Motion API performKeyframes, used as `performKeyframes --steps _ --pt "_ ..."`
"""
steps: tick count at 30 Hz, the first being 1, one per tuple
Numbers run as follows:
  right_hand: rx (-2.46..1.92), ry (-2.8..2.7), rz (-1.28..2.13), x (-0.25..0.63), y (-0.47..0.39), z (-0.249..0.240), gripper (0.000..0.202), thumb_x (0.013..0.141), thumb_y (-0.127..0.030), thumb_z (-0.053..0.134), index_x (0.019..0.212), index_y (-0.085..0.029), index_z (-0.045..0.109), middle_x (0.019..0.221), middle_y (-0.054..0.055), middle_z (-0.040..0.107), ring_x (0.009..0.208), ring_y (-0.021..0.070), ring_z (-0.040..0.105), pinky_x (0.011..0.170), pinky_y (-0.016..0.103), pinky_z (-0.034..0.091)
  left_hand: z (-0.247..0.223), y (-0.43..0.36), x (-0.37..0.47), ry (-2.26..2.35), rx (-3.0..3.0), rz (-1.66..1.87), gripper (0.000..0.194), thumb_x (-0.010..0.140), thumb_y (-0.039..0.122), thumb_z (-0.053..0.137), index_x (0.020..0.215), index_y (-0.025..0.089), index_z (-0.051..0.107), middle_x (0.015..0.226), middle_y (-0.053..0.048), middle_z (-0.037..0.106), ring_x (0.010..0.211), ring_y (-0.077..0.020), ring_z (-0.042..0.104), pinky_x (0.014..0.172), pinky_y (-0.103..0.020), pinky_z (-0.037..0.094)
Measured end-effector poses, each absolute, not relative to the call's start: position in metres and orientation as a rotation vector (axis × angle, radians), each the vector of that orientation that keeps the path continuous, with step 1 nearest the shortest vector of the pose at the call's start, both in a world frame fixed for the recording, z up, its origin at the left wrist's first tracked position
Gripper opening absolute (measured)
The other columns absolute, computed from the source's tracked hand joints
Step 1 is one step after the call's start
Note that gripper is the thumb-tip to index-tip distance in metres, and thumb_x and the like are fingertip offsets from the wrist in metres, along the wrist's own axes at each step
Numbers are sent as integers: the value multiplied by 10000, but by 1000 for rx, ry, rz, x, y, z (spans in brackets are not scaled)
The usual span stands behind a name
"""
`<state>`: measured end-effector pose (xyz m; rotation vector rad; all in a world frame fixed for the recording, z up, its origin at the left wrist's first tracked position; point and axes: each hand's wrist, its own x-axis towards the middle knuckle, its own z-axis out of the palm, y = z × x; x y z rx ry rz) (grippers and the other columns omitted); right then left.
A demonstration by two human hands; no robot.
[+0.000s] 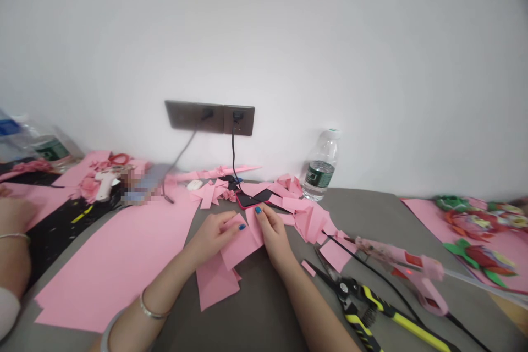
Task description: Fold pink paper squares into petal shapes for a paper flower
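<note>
Forearms [175, 278] extend over a grey tabletop [264, 302] beside a white wall [289, 38].

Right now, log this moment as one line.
left hand: holding pink paper | right hand: pinching pink paper | right side: pink glue gun, yellow-handled metal shears

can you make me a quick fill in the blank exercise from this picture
The left hand and right hand hold paper coloured ____.
Both thumbnails are painted ____.
The silver bracelet is on this person's ____ wrist.
The shears have handles coloured black and ____.

Missing words: pink; blue; left; yellow.
</note>
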<state>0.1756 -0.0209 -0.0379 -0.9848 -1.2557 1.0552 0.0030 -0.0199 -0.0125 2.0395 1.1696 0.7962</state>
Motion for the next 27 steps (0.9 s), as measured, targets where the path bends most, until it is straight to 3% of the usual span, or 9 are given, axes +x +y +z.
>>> performKeyframes --steps 4,9,13,19,22,27 --pt "-965 -1284 1229 178 -21 -37 409 838 -581 573 683 -211 491 593 -43 392 535 122 350 502 242 290 -7 -20 3 1246 2000 856 268 873 362 545 687 169 542 647 29 492 638 -140 455 579 -238 342" --pt "-966 -1262 1183 174 -20 -40 430 814 -591 607 655 -211 483 528 -68 359 457 93 281 446 243 210 -3 -21 6 1225 1835 891 208 765 312 691 895 156 644 867 -32 661 824 -208 581 742 -295 452" --pt "-964 -1202 1126 174 -20 -41 430 808 -578 623 643 -212 469 515 -76 335 457 90 268 446 244 197 -5 -21 5 1283 1845 894 191 760 337 699 800 159 644 769 -13 646 756 -198 577 699 -295 459" --pt "-979 -907 1042 186 -13 -48 347 845 -509 619 707 -218 491 573 -74 345 496 100 285 475 247 239 -6 -18 -1 1291 1766 991 274 772 378 705 941 163 696 891 -45 706 876 -232 623 784 -319 495" --pt "-951 -851 1057 187 -10 -53 301 836 -500 624 765 -215 560 605 -55 418 528 111 358 493 248 300 -5 -14 -5 1271 1713 1092 259 801 370 669 942 155 699 938 -55 710 906 -236 627 802 -313 494" --pt "-901 -779 1094 182 -9 -53 266 737 -422 737 864 -213 631 685 -41 559 583 113 488 542 233 397 -6 -9 -16 1149 1344 1225 403 822 497 635 1048 164 650 918 -51 703 805 -207 641 693 -282 506"
